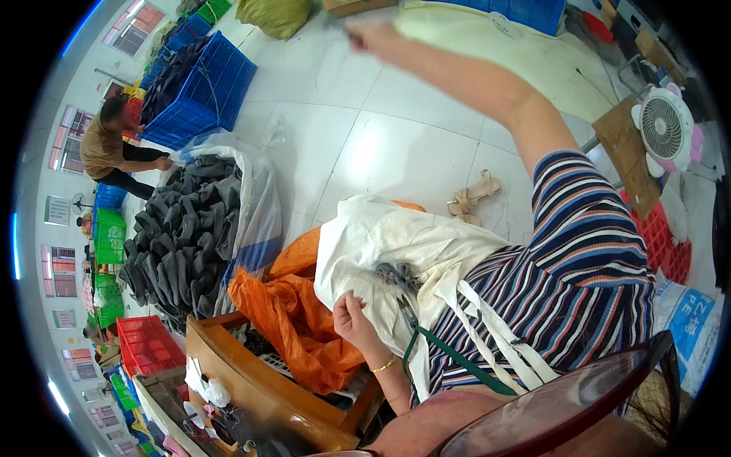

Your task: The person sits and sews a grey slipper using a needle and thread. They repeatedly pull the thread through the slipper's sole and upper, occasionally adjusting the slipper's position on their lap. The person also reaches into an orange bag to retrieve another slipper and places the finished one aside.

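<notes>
The white apron (381,228), spread across the lap, supports a grey bundle (395,274) — left hand (353,317) curled closed near the orange sheet (293,324), right hand (370,36) outstretched, too blurred to tell its grip.

The right hand (368,36) blurs at upper centre, its grip impossible to tell. The top edge cuts off a blue crate (535,14) at upper right.
</notes>
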### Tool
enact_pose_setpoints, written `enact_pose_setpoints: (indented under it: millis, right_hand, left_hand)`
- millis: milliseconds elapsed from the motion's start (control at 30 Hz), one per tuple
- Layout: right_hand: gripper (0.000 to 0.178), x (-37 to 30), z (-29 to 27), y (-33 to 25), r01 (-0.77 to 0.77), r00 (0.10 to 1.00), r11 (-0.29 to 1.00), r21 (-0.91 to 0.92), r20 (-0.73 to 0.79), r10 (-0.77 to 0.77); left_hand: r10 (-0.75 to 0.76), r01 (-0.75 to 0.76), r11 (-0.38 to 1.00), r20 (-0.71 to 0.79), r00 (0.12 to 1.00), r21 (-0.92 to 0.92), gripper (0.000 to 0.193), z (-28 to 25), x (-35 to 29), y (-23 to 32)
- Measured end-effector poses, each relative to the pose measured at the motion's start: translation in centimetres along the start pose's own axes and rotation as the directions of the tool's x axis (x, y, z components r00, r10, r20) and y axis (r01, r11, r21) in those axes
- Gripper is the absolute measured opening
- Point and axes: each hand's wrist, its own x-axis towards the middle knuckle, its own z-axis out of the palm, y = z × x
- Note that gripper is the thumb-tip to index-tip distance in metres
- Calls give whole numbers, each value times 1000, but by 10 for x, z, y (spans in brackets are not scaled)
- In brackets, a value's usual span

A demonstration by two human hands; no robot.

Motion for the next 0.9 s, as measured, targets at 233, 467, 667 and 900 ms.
enact_pose_setpoints:
  millis: [233,467,667,900]
  right_hand:
    - [19,87,-33,6,45,998,928,371,-56,-26]
    - [14,-165,67,6,-69,911,990,-123,396,112]
    - [9,-258,86,-16,28,854,933,-359,493,164]
    - [19,-267,95,-32,494,742,789,-366,651,-162]
  left_hand:
    - [-124,149,978,-166,978,145,14,-29,12,4]
    - [-291,266,955,-246,924,-133,12,-78,18,-23]
    - [-452,421,889,-195,871,-181,16,-99,41,-77]
    - [-455,473,862,-134,881,181,18,-106,77,-181]
